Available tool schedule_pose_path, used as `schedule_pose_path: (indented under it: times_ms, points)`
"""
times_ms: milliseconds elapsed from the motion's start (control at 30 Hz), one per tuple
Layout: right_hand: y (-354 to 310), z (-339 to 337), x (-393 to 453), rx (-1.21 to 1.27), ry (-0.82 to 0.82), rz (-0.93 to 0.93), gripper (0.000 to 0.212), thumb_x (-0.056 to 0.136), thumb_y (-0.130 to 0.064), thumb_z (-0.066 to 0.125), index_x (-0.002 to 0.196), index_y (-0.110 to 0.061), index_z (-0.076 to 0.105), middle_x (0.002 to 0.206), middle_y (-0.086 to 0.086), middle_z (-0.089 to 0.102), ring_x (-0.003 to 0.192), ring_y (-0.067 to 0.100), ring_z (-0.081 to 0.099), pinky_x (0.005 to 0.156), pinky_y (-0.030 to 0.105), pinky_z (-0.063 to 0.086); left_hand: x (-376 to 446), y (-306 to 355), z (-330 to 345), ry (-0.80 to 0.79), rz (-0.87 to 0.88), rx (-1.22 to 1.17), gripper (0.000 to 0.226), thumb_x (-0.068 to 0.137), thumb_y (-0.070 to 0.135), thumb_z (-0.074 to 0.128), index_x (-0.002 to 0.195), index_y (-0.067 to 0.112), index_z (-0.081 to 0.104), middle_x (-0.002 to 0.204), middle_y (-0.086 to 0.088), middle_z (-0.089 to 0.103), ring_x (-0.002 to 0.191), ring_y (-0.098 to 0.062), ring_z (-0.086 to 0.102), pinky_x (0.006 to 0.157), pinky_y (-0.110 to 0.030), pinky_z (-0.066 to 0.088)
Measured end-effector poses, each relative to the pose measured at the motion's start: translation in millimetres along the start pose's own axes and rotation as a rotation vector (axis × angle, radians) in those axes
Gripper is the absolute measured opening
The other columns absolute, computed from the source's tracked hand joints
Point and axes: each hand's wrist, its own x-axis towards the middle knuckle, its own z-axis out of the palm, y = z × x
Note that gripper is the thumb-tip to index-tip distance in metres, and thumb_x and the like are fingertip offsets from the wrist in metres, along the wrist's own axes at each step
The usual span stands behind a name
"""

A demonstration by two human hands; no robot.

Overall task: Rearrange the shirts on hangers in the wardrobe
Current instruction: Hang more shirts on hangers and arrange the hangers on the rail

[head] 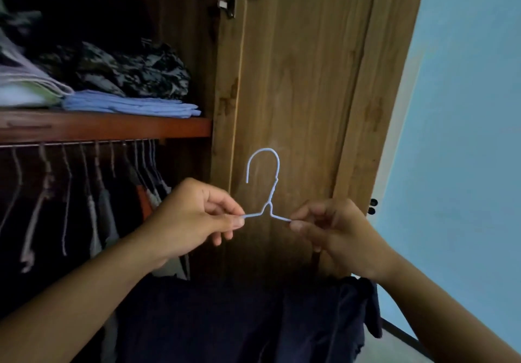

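- Hanger (267,190), pale blue wire, is held upright between both hands, hook on top, probably so a shirt can be fed onto it.
- Left hand (194,218) fingers (225,216) pinch one shoulder wire; right hand (335,227) fingers (303,223) pinch the other, clamped close to the neck.
- Dark shirt (239,320) hangs below the fingers, seemingly draped ready.
- Rail (84,143) of hung clothes lies left of the fingers, wardrobe door (304,80) behind.
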Motion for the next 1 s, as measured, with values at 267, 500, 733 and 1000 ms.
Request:
schedule_pose_path:
  times_ms: [267, 500, 733, 1000]
  points:
    - [-26.6, 71.3, 64.2, 0.131, -0.213, -0.098, 0.011, 0.092, -0.016, 0.069, 0.087, -0.022, 0.076, 0.069, 0.000, 0.067, 0.057, 0.005, 0.059, 0.053, 0.020, 0.047, -35.3, -14.9, -83.9, 0.150, -0.071, 0.090, 0.010, 0.082, 0.008, 0.077, 0.077, 0.017, 0.077, 0.063, -0.012, 0.070, 0.047, -0.015, 0.060, 0.043, -0.013, 0.041]
    - [-46.0, 137.0, 105.2, 0.290, -0.321, -0.134, 0.012, 0.092, -0.013, 0.069, 0.100, -0.019, 0.076, 0.064, 0.004, 0.063, 0.052, 0.015, 0.054, 0.049, 0.019, 0.047, -68.0, -31.9, -138.3, 0.316, -0.116, 0.152, 0.013, 0.080, 0.003, 0.077, 0.073, 0.013, 0.076, 0.059, -0.013, 0.068, 0.044, -0.013, 0.055, 0.043, -0.014, 0.041]
    - [-59.4, 195.6, 131.0, 0.333, -0.482, -0.213, 0.007, 0.093, -0.019, 0.070, 0.090, -0.021, 0.076, 0.067, 0.003, 0.066, 0.052, 0.015, 0.058, 0.050, 0.023, 0.048, -112.7, -38.1, -173.4, 0.449, -0.228, 0.214, 0.013, 0.080, 0.001, 0.076, 0.072, 0.011, 0.076, 0.058, -0.014, 0.068, 0.045, -0.015, 0.054, 0.045, -0.019, 0.043]
    - [-87.5, 241.2, 150.0, 0.397, -0.728, -0.328, 0.008, 0.094, -0.023, 0.068, 0.090, -0.020, 0.075, 0.067, 0.005, 0.066, 0.051, 0.020, 0.063, 0.050, 0.030, 0.052, -160.2, -32.4, -189.0, 0.655, -0.337, 0.349, 0.012, 0.081, 0.005, 0.077, 0.073, 0.014, 0.076, 0.061, -0.011, 0.070, 0.051, -0.013, 0.059, 0.049, -0.012, 0.042]
